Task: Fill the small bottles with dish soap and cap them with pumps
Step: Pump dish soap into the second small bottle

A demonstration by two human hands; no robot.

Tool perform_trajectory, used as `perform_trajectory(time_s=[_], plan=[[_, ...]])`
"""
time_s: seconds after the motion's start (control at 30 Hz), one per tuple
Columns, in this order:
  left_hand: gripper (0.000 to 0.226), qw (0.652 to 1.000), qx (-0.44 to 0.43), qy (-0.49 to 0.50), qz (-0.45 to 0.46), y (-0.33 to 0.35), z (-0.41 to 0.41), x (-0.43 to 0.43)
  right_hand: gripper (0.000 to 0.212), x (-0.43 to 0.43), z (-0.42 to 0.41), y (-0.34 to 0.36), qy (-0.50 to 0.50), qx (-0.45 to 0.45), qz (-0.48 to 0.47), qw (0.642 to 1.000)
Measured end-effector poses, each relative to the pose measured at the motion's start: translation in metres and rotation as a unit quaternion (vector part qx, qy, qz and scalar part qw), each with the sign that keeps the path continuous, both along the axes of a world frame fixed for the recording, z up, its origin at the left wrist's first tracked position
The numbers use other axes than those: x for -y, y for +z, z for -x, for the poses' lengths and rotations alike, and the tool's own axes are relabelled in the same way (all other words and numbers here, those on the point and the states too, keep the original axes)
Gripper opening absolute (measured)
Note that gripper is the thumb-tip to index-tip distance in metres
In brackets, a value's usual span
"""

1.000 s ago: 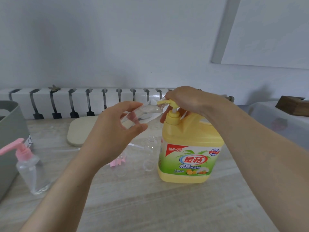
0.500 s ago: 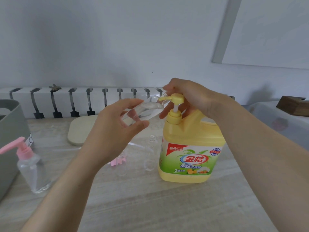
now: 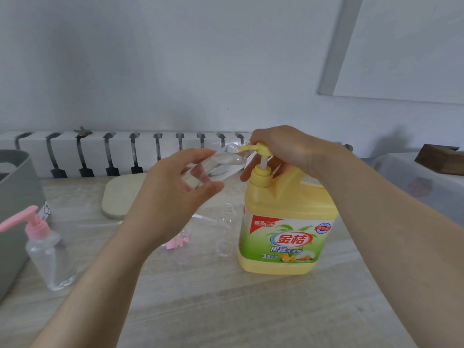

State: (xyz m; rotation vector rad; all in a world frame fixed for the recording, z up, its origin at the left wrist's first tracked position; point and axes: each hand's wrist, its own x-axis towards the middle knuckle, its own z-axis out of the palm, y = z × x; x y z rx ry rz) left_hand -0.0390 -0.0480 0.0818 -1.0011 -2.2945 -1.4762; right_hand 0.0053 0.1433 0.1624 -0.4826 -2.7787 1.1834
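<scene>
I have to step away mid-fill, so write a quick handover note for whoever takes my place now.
Left hand holds a small clear bottle tilted, mouth at the spout of the yellow pump. Right hand grips that pump atop the dish soap jug. Done: the capped bottle at far left wears a pink pump; its fill is unclear. Left: finish this fill, fill the open bottle beside the jug, cap both.

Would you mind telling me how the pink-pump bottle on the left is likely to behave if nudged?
The pink-pump bottle looks like thin clear plastic, so probably light and easily shoved. Its pump head overhangs a narrow body, so it may tip rather than slide. How full it is, I cannot tell.
</scene>
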Motion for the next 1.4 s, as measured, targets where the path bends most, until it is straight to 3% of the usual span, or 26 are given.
perform_trajectory(time_s=[0.17, 0.27, 0.4, 0.63, 0.8, 0.93, 1.13, 1.4], plan=[[0.042, 1.0, 0.0, 0.0, 0.006, 0.0, 0.001, 0.0, 0.045, 0.001, 0.0, 0.0, 0.004, 0.008, -0.019, 1.0], [0.042, 1.0, 0.007, -0.003, 0.007, -0.001, 0.001, 0.001, 0.03, 0.003, 0.001, 0.001, -0.025, 0.005, -0.026, 0.999], [0.042, 1.0, 0.01, -0.006, 0.01, -0.001, 0.0, 0.001, 0.038, 0.004, 0.002, 0.001, -0.023, 0.02, -0.056, 0.998], [0.043, 1.0, 0.007, -0.003, 0.021, -0.002, 0.0, 0.001, 0.023, 0.007, 0.001, 0.002, 0.001, 0.034, -0.051, 0.998], [0.04, 1.0, -0.002, -0.005, 0.028, 0.0, 0.001, 0.003, 0.032, 0.003, -0.003, -0.001, -0.008, 0.024, -0.042, 0.999], [0.039, 1.0, -0.013, -0.002, 0.015, 0.001, 0.001, 0.003, 0.045, -0.001, -0.004, 0.0, 0.019, 0.027, 0.055, 0.998], [0.039, 1.0, -0.015, -0.006, 0.008, 0.0, 0.001, 0.002, 0.044, -0.005, -0.003, 0.003, 0.038, 0.015, 0.097, 0.994], [0.04, 1.0, -0.001, -0.01, 0.007, -0.001, 0.002, 0.002, 0.044, 0.001, -0.002, 0.001, -0.001, 0.005, 0.013, 1.0]])
